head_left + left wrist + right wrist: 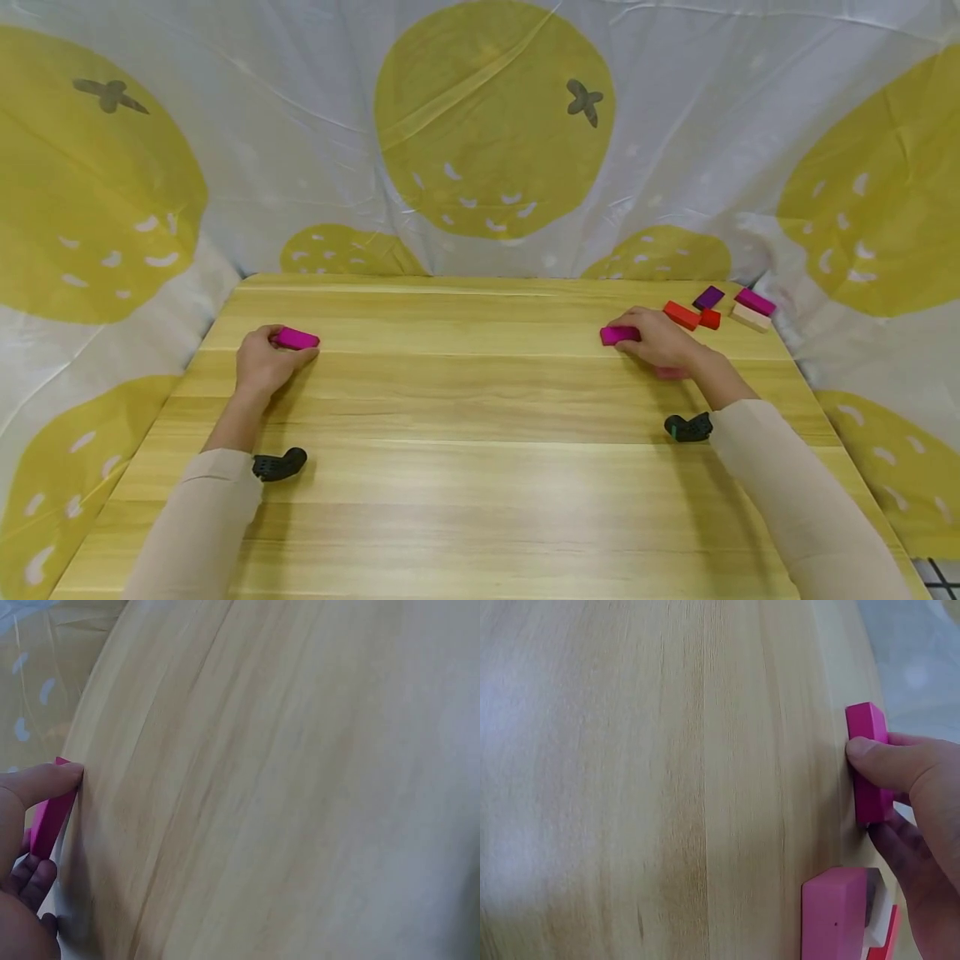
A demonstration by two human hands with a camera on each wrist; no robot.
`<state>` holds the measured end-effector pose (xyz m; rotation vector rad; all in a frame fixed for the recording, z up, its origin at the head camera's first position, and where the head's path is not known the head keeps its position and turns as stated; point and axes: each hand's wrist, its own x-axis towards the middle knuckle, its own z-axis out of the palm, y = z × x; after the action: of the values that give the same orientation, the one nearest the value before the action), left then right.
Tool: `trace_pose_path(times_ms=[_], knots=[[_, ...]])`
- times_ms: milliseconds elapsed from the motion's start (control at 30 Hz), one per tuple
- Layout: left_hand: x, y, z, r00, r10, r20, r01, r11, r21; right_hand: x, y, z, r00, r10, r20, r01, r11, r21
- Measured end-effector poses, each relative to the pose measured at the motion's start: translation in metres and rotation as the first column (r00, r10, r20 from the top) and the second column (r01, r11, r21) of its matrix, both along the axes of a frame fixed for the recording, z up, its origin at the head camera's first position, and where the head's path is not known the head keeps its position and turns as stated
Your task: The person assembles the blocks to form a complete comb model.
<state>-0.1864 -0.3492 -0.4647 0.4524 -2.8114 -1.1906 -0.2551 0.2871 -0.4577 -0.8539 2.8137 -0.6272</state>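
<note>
so, left hand (264,363) pinches a magenta block (297,338) — right hand (663,338), another magenta block (617,335)

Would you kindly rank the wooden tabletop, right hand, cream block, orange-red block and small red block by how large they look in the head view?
Largest to smallest:
1. Wooden tabletop
2. Right hand
3. Cream block and orange-red block, too alike to rank
4. Small red block

Blocks (681,315) on table (480,400); cloth (675,125) behind
</note>
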Motion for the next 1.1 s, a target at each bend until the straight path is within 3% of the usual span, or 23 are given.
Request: trace_pose_path(times_ms=[267,567,833,1100], knots=[[-0.003,0.013,0.003,0.998,-0.029,-0.052,0.031,0.999,0.038,-0.001,-0.008,0.003,0.999,0.037,-0.027,-0.038,0.999,-0.039],[-0.013,0.040,0.014,0.990,-0.112,-0.084,0.113,0.994,0.009,0.002,-0.021,0.017,0.999,0.031,0.036,-0.029,0.998,-0.061],[-0.033,0.074,0.021,0.962,-0.244,-0.121,0.245,0.970,-0.005,0.005,-0.049,0.025,0.999,0.052,0.004,-0.052,0.998,-0.044],[-0.052,0.106,0.029,0.937,-0.333,-0.105,0.332,0.943,-0.021,0.009,-0.074,0.032,0.999,0.050,-0.001,-0.050,0.998,-0.046]])
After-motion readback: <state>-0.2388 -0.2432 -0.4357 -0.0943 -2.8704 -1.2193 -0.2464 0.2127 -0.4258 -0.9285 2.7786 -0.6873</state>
